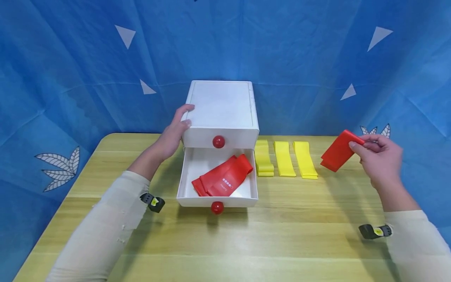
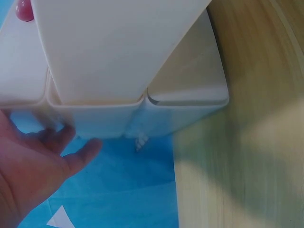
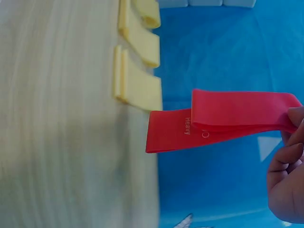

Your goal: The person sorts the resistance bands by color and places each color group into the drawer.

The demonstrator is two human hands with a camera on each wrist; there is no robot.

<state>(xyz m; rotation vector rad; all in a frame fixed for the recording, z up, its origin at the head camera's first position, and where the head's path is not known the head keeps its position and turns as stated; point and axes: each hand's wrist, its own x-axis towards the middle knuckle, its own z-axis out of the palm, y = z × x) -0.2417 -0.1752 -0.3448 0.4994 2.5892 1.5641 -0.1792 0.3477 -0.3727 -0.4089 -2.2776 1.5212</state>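
Note:
A white two-drawer box (image 1: 221,103) stands at the back of the table, its lower drawer (image 1: 183,184) pulled out. Inside that drawer lie folded red resistance bands (image 1: 225,178), overlapping, the upper one printed "Heavy". My left hand (image 1: 171,135) rests against the box's left side, fingertips at the top edge; the left wrist view shows its fingers (image 2: 85,151) extended along the box. Over the table's right back part, my right hand (image 1: 384,158) pinches a folded red resistance band (image 1: 340,152) by one end. In the right wrist view this band (image 3: 242,109) hangs free of the table.
Three folded yellow resistance bands (image 1: 284,158) lie in a row right of the box. Red round knobs (image 1: 217,208) stick out from both drawer fronts. A blue cloth (image 1: 299,58) hangs behind the wooden table (image 1: 282,239).

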